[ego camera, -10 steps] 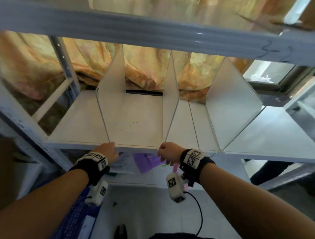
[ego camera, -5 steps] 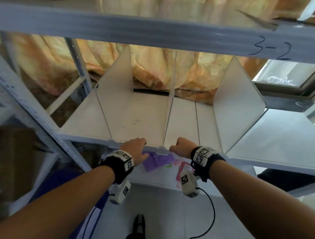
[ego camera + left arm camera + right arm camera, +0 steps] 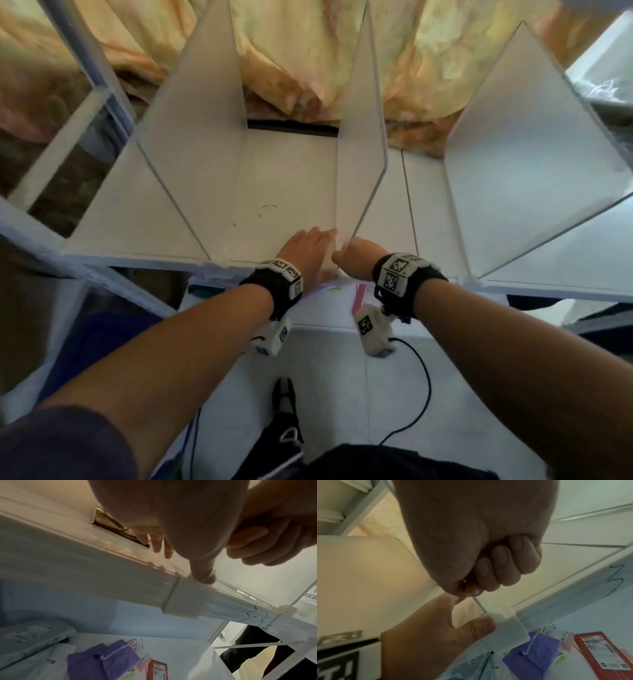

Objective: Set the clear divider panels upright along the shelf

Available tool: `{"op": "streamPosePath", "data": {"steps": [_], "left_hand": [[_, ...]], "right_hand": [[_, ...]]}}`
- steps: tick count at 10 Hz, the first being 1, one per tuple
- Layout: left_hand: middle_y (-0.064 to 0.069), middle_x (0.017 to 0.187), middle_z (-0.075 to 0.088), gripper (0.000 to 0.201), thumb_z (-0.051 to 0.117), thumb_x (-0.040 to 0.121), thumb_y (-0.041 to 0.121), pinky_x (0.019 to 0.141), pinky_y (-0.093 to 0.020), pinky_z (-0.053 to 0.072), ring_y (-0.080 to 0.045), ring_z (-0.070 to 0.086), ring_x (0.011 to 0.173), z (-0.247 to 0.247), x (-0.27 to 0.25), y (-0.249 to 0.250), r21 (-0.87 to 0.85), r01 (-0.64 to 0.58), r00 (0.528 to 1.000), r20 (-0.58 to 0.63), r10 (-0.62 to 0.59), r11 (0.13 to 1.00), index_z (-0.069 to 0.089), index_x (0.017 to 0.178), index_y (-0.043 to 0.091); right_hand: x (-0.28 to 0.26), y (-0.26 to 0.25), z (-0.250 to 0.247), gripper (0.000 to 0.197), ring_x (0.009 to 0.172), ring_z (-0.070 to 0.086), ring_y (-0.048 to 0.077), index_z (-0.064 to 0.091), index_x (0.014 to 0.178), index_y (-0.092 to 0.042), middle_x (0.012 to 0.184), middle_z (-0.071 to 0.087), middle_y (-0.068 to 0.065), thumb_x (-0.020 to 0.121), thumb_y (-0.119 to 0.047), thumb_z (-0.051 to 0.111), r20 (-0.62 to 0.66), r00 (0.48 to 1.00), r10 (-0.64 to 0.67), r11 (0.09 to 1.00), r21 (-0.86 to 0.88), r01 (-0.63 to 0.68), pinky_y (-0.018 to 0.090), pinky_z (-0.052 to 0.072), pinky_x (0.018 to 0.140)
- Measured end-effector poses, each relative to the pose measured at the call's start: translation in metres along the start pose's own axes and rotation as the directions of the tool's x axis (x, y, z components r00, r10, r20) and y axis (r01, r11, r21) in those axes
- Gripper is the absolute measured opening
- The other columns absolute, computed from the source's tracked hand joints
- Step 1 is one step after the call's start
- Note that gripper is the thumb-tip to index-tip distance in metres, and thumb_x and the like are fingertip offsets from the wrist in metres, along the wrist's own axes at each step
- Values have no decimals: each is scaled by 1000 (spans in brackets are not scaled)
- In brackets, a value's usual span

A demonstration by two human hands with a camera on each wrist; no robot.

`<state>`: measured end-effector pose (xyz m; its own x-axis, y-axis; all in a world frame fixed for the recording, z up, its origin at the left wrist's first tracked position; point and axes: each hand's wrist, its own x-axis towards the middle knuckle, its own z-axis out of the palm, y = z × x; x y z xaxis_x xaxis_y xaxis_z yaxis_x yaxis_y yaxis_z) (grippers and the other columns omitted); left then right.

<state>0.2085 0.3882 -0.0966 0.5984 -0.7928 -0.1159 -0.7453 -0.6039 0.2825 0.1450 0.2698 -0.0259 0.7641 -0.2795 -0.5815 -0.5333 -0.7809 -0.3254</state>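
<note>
Three clear divider panels stand upright on the white shelf (image 3: 284, 192): a left panel (image 3: 195, 137), a middle panel (image 3: 361, 137) and a right panel (image 3: 534, 144). My left hand (image 3: 310, 245) lies flat on the shelf just left of the middle panel's base. Its thumb (image 3: 204, 573) presses the white clip (image 3: 187, 599) on the shelf's front edge. My right hand (image 3: 356, 255) is curled, and its fingers (image 3: 501, 566) pinch the middle panel's lower front edge (image 3: 479, 605) just above the clip (image 3: 506, 628).
An orange-yellow curtain (image 3: 301, 58) hangs behind the shelf, and a metal upright (image 3: 92, 65) stands at the left. On the lower shelf lie purple bags (image 3: 109, 661), a red packet (image 3: 157, 670) and white parcels (image 3: 29, 639). Another clip (image 3: 471, 279) holds the right panel.
My left hand has moved right from the left panel's base to the middle panel's base. The right hand has stayed at the middle panel's front edge. The view has come closer.
</note>
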Motion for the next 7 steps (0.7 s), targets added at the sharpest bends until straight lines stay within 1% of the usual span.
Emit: {"op": "streamPosePath", "data": {"steps": [1, 2, 3, 4, 5, 6, 7], "left_hand": [[-6, 152, 31, 105, 64, 73, 64, 118, -40, 9, -22, 22, 143, 2, 8, -7, -2, 18, 999, 33, -18, 1000, 10, 151, 18], [-5, 156, 25, 114, 64, 68, 72, 119, -41, 5, -21, 15, 146, -1, 17, -11, 13, 22, 998, 59, -23, 1000, 7, 152, 20], [-5, 156, 26, 116, 64, 67, 74, 119, -43, 3, -21, 14, 146, -4, 16, -12, 33, 33, 997, 62, -35, 999, 7, 152, 19], [-4, 155, 28, 117, 62, 66, 76, 119, -46, 3, -22, 16, 145, -7, 9, -8, 77, 97, 993, 63, -102, 992, 7, 151, 19], [-6, 153, 30, 116, 63, 64, 77, 118, -44, 12, -26, 22, 142, -15, 5, -1, 96, 173, 982, 65, -179, 980, 13, 150, 17], [-8, 146, 38, 97, 68, 71, 64, 110, -41, 30, -27, 34, 134, -27, 1, 6, 58, 168, 983, 60, -172, 984, 28, 144, 14], [-5, 143, 42, 68, 61, 85, 48, 105, -42, 38, -25, 43, 128, -46, -10, 12, 9, 129, 991, 33, -130, 992, 36, 140, 17]], "right_hand": [[-5, -2, -6, 36, 116, 56, 33, 57, 123, 0, 128, 57, 20, 101, -23, 38, 33, 999, -17, 1000, 3, 17, 34, 43, 94], [2, 0, -10, 38, 120, 54, 33, 56, 125, -1, 130, 56, 20, 102, -25, 39, 67, 998, -15, 1000, -24, 17, 32, 43, 94], [0, -2, -8, 34, 117, 56, 34, 56, 125, -1, 126, 58, 20, 101, -18, 39, 69, 998, -2, 1000, 9, 2, 31, 45, 86], [-1, 1, -4, 26, 103, 58, 30, 60, 104, -5, 100, 61, 14, 100, -21, 40, 84, 996, -8, 1000, 11, 7, 31, 45, 76], [3, 3, -5, 25, 89, 51, 23, 49, 73, -17, 73, 46, 0, 96, -27, 50, 29, 1000, -3, 1000, 15, 2, 23, 38, 59], [-5, 3, -5, 26, 74, 56, 23, 52, 77, -13, 69, 50, 1, 94, -33, 53, 64, 998, 13, 997, 81, -18, 28, 48, 61], [-25, 6, -12, 29, 55, 54, 19, 61, 89, -6, 67, 56, 4, 94, -35, 55, 108, 993, -35, 990, 138, 20, 28, 48, 49]]}}
